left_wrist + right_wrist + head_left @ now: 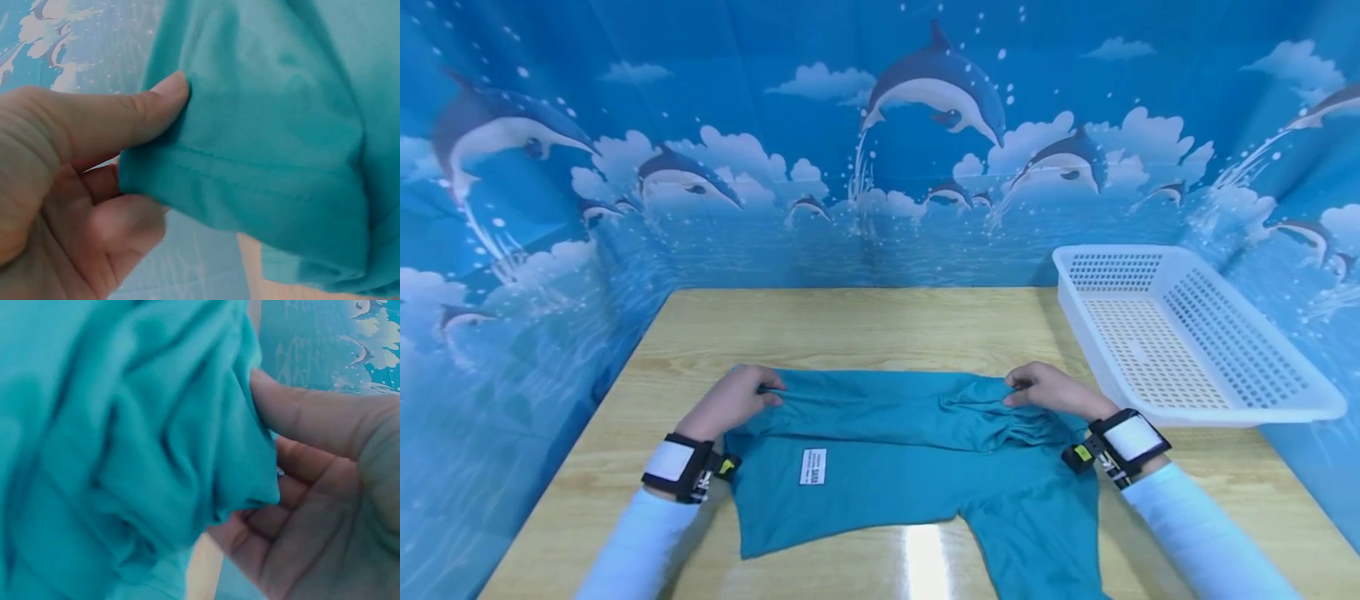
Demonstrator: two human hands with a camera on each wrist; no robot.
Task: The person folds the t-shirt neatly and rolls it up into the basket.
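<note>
A teal T-shirt [880,479] lies sideways on the wooden table, its far part folded over toward the near side and one sleeve spread at the near right. A small white printed label [812,467] shows on its left part. My left hand [747,402] pinches the far left corner; the left wrist view shows the stitched hem [250,178] between thumb and fingers. With thumb and fingertips my right hand [1051,389] pinches bunched cloth at the far right, and those gathered folds [181,437] fill much of the right wrist view. The cloth hides some fingertips.
A white plastic basket [1232,412] with slotted walls stands at the right, just beyond my right hand. The wooden table [865,325] ends at a blue dolphin-print curtain [775,242] at the back and sides.
</note>
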